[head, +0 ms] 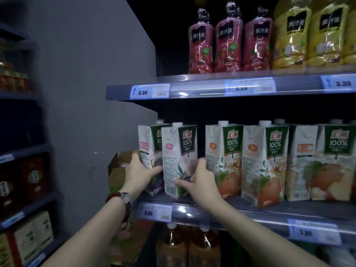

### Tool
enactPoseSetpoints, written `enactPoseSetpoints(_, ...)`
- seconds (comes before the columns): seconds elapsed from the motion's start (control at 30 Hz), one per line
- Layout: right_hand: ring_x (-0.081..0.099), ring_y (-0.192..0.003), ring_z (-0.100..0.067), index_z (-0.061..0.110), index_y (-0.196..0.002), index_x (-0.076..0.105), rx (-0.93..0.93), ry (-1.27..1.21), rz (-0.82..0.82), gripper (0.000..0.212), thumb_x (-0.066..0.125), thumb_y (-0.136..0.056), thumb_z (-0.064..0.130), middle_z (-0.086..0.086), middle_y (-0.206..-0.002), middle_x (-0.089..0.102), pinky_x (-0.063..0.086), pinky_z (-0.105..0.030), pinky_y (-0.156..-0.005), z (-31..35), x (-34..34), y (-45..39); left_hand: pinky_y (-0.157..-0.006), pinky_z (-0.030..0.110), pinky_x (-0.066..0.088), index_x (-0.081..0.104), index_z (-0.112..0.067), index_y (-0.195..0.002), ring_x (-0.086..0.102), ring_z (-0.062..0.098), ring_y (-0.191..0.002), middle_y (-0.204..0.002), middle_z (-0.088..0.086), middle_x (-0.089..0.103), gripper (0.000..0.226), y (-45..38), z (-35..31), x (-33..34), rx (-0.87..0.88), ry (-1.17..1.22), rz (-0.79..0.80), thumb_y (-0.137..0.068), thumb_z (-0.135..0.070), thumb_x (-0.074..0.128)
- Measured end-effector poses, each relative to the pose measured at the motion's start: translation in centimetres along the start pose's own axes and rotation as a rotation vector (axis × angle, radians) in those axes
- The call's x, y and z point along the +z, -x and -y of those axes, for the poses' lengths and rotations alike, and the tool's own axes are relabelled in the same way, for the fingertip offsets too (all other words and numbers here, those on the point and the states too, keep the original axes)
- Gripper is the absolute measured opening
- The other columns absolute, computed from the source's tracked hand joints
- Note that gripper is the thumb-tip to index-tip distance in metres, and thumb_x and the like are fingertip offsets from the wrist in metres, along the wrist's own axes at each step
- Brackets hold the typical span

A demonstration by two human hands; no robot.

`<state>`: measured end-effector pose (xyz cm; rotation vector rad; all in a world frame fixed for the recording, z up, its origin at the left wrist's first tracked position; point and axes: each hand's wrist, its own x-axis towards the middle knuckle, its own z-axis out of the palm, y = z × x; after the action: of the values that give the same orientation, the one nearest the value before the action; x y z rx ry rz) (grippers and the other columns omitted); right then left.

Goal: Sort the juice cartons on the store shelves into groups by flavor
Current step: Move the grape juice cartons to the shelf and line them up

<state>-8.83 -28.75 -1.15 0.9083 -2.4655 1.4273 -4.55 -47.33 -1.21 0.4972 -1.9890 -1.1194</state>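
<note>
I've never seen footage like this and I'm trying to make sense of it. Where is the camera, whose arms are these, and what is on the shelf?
There is no machine here. The single picture comes from a camera worn on a person's head, looking forward and down, so the two bare arms reaching in belong to the wearer. They stand at a store shelf of juice cartons. The left hand, with a bead bracelet at the wrist, grips the far-left grape carton. The right hand holds the second grape carton, which stands a little forward of it. To the right stand apple cartons with orange-red fruit pictures. The shelf above carries red bottles and yellow bottles. Blue price tags line the shelf edges.
</note>
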Motion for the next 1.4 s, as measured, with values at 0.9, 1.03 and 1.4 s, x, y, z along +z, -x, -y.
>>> enactPoseSetpoints(0.9,0.057,-0.079,-0.005,0.013,-0.107,0.039,0.185,-0.291,-0.299,0.065,0.088,-0.068,0.031,0.001,-0.097,0.061,0.036,-0.009,-0.057,0.9,2.4,-0.2,-0.073,0.039,0.061,0.048,-0.027,-0.109,0.068,0.016,-0.091,-0.103,-0.003,0.067,0.061,-0.9,1.4,-2.8,-0.022,0.25,0.177,-0.064,-0.021,0.089)
enactPoseSetpoints(1.03,0.057,-0.105,-0.014,0.017,-0.133,0.037,0.137,-0.348,-0.267,0.091,0.092,-0.061,0.027,0.01,-0.11,0.056,0.045,-0.02,-0.089,0.9,2.2,-0.4,-0.083,0.047,0.059,0.05,-0.028,-0.101,0.068,0.02,-0.094,-0.101,-0.003,0.067,0.054,-0.3,1.3,-2.5,-0.032,0.313,0.111,-0.065,-0.017,0.088)
enactPoseSetpoints(1.4,0.061,-0.108,-0.018,0.029,-0.114,0.049,-0.066,-0.243,-0.319,0.076,0.094,-0.054,0.02,0.002,-0.116,0.061,0.057,-0.043,-0.088,2.0,0.6,1.7,-0.075,0.029,0.056,0.047,-0.037,-0.11,0.063,0.002,-0.094,-0.102,-0.018,0.063,0.064,1.2,-0.8,-5.1,0.116,0.424,0.01,-0.066,-0.017,0.088)
